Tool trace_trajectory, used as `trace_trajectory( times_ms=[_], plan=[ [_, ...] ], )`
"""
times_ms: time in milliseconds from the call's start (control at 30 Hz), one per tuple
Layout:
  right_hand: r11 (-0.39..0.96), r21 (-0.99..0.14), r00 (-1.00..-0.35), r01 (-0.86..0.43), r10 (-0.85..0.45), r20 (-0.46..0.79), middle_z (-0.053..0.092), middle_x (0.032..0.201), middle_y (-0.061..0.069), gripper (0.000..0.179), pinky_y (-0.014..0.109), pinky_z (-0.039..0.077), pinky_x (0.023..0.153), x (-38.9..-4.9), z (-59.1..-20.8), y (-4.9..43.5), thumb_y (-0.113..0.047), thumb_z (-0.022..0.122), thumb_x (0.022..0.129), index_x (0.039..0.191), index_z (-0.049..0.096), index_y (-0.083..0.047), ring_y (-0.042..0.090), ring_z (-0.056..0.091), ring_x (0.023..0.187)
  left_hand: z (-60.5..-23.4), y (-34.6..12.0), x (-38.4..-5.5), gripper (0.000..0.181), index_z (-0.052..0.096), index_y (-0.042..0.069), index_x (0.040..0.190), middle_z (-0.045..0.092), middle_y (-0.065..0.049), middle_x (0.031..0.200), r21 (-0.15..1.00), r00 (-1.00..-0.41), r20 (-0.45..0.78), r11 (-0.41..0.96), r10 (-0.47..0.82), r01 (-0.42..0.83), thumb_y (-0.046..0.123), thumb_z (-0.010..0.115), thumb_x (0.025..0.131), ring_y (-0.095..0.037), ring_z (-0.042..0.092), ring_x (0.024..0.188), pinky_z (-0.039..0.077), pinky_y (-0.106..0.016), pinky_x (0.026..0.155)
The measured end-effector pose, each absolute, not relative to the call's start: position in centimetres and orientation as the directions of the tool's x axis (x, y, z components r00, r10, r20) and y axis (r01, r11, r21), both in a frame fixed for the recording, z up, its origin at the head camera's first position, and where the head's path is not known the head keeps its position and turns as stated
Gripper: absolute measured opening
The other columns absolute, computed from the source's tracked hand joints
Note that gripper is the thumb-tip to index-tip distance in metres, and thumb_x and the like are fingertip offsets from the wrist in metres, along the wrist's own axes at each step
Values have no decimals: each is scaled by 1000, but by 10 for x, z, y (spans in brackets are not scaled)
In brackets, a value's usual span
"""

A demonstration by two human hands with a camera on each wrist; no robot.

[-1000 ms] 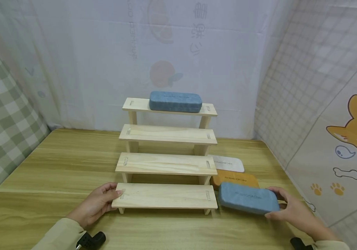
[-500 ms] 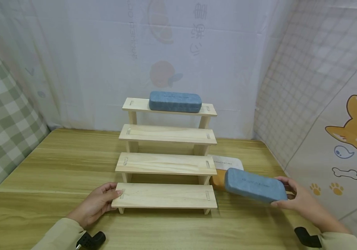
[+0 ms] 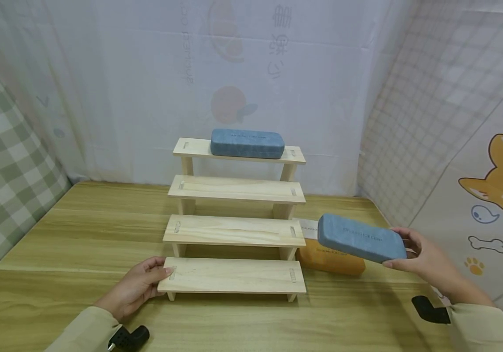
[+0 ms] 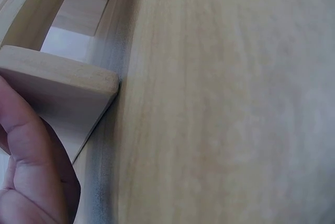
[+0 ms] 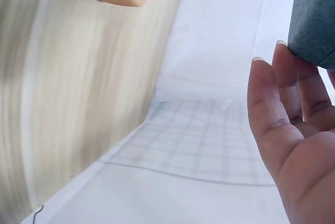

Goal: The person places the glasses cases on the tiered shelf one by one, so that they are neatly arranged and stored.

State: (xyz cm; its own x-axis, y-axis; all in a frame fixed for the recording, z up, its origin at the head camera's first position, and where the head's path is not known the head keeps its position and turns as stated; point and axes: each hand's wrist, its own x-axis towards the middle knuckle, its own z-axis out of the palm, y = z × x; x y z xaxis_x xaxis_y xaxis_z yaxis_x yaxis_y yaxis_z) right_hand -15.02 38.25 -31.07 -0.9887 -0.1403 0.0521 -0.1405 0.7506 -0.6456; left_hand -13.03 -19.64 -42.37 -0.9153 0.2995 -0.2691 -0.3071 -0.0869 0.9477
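In the head view my right hand (image 3: 429,261) holds a blue glasses case (image 3: 361,237) by its right end, thumb in front and fingers behind. The case is tilted, up off the table, right of a four-step wooden display stand (image 3: 234,276). The right wrist view shows the fingertips at the end of the blue case (image 5: 315,22). My left hand (image 3: 139,283) grips the left end of the stand's lowest step, thumb on top. In the left wrist view curled fingers (image 4: 34,161) lie by the wooden end piece (image 4: 57,72). Another blue case (image 3: 247,143) sits on the top step.
An orange case (image 3: 332,259) lies on the table (image 3: 80,234) right of the stand. Behind it is a white case (image 3: 308,229), partly hidden by the held one. Cloth hangs at the back (image 3: 124,98), with a patterned wall panel (image 3: 454,195) on the right.
My right hand has lifted the blue case up and away from the table, baring the orange case and covering part of the white one. The left hand stays on the lowest step.
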Motion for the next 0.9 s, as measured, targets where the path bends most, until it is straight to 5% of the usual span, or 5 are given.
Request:
trace_trajectory(
  times_ms=[167, 367, 667, 900],
  plan=[
    [743, -651, -987, -155, -141, 74, 46, 118, -9, 78, 20, 49, 69, -158, -297, 378, -12, 77, 82, 142, 30, 5, -10, 49, 93, -424, -196, -130, 59, 23, -13, 138, 57, -7, 111, 951, -916, -267, -75, 300, -301, 16, 56, 98, -14, 63, 92, 55, -33, 78],
    [725, -664, -982, -184, -161, 96, 46, 115, -17, 74, 18, 48, 70, -168, -282, 371, -10, 76, 83, 142, 33, 1, -7, 51, 94, -425, -197, -131, 57, 25, -11, 137, 58, -5, 110, 950, -917, -262, -87, 299, -300, 16, 57, 98, -14, 63, 92, 55, -32, 77],
    [737, -655, -981, -169, -193, 36, 46, 130, 17, 80, 21, 48, 73, -184, -260, 344, -18, 77, 83, 146, 30, -1, 1, 52, 96, -426, -197, -131, 60, 22, -13, 139, 56, -6, 113, 951, -916, -259, -85, 306, -297, 16, 55, 99, -14, 62, 93, 55, -32, 78],
    [723, -670, -976, -170, -219, 12, 47, 130, 16, 81, 23, 49, 76, -200, -249, 322, -23, 78, 83, 147, 30, -6, 11, 53, 100, -426, -196, -131, 58, 24, -12, 138, 56, -6, 111, 948, -917, -270, -87, 293, -307, 16, 56, 98, -14, 63, 91, 55, -32, 76]
  ],
)
